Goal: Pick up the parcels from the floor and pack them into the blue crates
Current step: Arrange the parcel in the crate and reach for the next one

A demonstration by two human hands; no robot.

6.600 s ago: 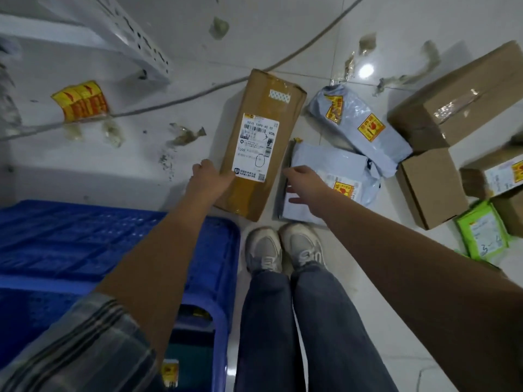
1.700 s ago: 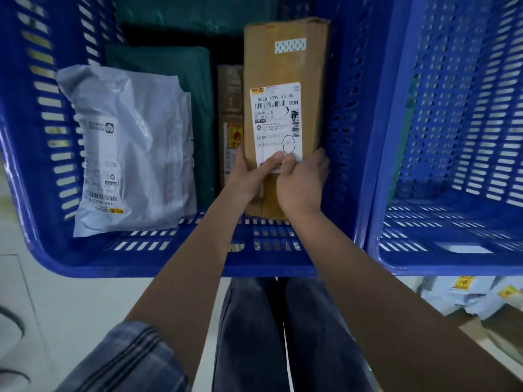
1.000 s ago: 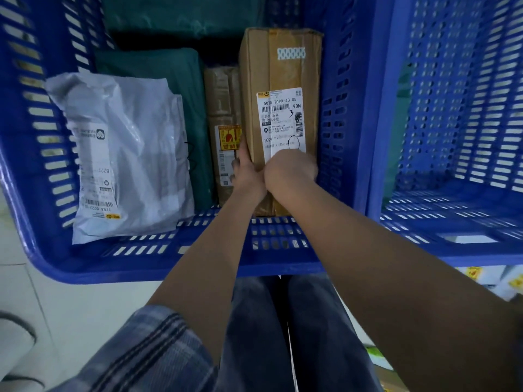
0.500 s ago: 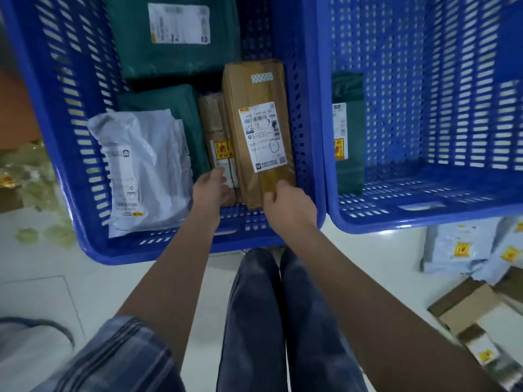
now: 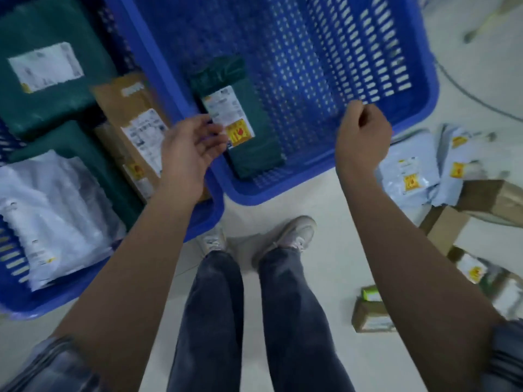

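Two blue crates stand side by side. The left crate (image 5: 210, 213) holds the long brown box (image 5: 128, 120), green bags (image 5: 42, 89) and a white bag (image 5: 53, 210). The right crate (image 5: 418, 108) holds one dark green parcel (image 5: 249, 137) at its left wall. My left hand (image 5: 189, 154) hovers over the rims between the crates, fingers relaxed and empty. My right hand (image 5: 362, 134) is raised over the right crate's front rim, fingers curled, holding nothing.
Grey mailer bags (image 5: 407, 176) with yellow stickers lie on the floor to the right. Brown cardboard boxes (image 5: 444, 227) and small green-labelled parcels (image 5: 370, 315) lie beyond them at the right. A cable (image 5: 464, 91) runs across the pale floor. My feet stand before the crates.
Both hands have let go of the long brown box, which stays in the left crate. They lifted and moved right, and my view swung right toward the floor parcels.
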